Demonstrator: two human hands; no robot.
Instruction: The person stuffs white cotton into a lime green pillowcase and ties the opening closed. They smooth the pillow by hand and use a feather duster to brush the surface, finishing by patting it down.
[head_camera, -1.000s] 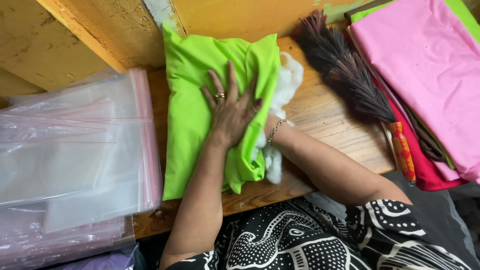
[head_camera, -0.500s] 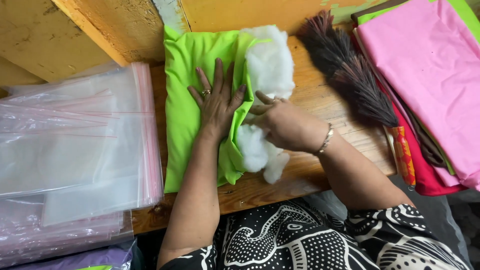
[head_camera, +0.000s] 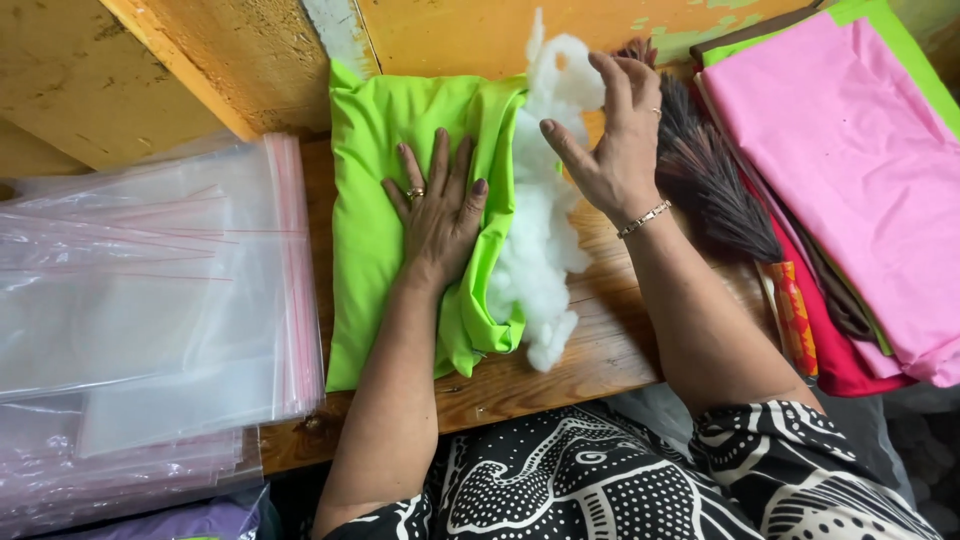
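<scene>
A bright green fabric cushion cover lies on the wooden table, partly stuffed. My left hand presses flat on it, fingers spread, a ring on one finger. White fibre stuffing spills out of the cover's open right side, from the wall down towards the table's front edge. My right hand, with a bracelet at the wrist, hovers open by the upper part of the stuffing, fingers spread and touching the fluff.
A stack of clear zip bags with pink strips lies left. A dark feather duster lies right of the stuffing. Folded pink, red and green fabrics are piled at the right. A yellow painted wall stands behind.
My right hand drew the stuffing out of the cover's side, then rose to the top of the fluff and opened. More white stuffing now lies exposed. My left hand stays pressed on the cover.
</scene>
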